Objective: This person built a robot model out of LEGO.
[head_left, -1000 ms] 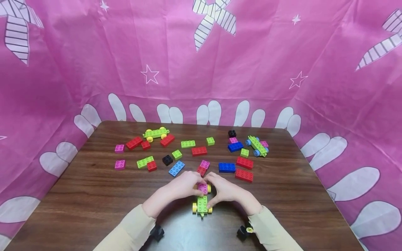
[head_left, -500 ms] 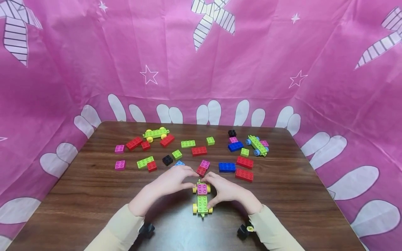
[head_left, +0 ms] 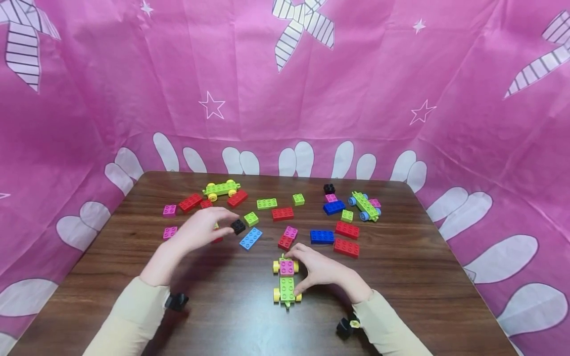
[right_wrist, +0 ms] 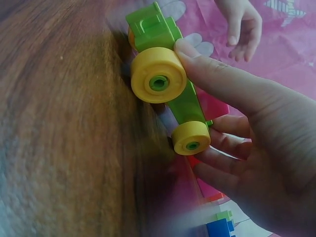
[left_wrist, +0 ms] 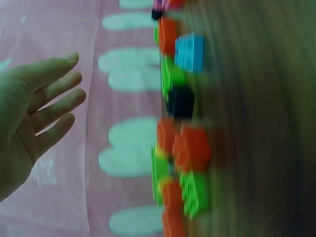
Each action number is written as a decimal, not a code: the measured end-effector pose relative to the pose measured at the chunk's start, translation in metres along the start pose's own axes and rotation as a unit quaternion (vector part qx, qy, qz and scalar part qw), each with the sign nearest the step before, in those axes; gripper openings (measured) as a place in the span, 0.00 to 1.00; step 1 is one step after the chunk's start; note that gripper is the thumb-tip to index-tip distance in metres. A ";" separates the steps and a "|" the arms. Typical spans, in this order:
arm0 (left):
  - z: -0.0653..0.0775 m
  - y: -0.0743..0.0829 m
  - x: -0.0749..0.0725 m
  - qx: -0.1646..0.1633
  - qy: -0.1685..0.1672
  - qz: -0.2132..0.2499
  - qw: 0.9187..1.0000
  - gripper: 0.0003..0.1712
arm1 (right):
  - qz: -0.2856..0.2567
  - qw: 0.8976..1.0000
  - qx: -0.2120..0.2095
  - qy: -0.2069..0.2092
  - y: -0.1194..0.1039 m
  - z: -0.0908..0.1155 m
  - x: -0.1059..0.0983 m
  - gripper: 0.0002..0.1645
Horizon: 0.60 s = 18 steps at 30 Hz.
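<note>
At the near middle of the table stands a lime-green toy car base [head_left: 287,290] with yellow wheels. A pink brick [head_left: 287,268] sits on its far half. My right hand [head_left: 321,269] holds the base from the right, thumb by the near wheel and fingers at the far end. The right wrist view shows that thumb against a yellow wheel [right_wrist: 159,75]. My left hand [head_left: 200,228] hovers over the left of the table, fingers extended and holding nothing. Its fingertips are close to a black brick [head_left: 238,227]. Beneath that hand, a red and a green brick are partly hidden.
A light-blue brick [head_left: 251,239] and a pink brick beside a red brick [head_left: 285,242] lie beyond the car. Two blue bricks and several red ones [head_left: 346,248] are at the right. Two more car bases, yellow-wheeled [head_left: 221,189] and blue-wheeled [head_left: 365,206], stand farther back.
My left hand has left the car's pink brick and moved left and away, toward the black brick. The right hand has stayed at the car base.
</note>
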<state>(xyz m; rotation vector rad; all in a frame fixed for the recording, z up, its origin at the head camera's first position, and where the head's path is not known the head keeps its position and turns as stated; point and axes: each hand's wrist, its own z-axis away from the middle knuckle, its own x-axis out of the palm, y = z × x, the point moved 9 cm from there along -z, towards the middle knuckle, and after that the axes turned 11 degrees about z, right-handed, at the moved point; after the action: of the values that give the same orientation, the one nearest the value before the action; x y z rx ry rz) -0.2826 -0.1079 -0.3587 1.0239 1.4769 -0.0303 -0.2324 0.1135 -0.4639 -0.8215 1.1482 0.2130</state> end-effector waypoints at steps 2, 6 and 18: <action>0.003 -0.014 -0.010 -0.014 0.001 -0.012 1.000 0.22 | 0.000 1.000 0.001 -0.001 0.000 0.000 0.000 0.49; 0.009 -0.043 -0.024 -0.024 0.008 -0.030 0.999 0.24 | -0.002 1.000 0.002 -0.001 0.000 0.000 0.000 0.49; 0.024 -0.096 -0.018 -0.075 -0.037 0.013 0.996 0.30 | 0.000 1.000 -0.003 0.002 0.000 0.000 -0.001 0.48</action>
<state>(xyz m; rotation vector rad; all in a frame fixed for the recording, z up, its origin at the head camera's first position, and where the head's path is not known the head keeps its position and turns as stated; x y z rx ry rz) -0.3232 -0.1898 -0.4009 0.9104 1.3775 0.0601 -0.2329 0.1137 -0.4633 -0.8272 1.1518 0.2149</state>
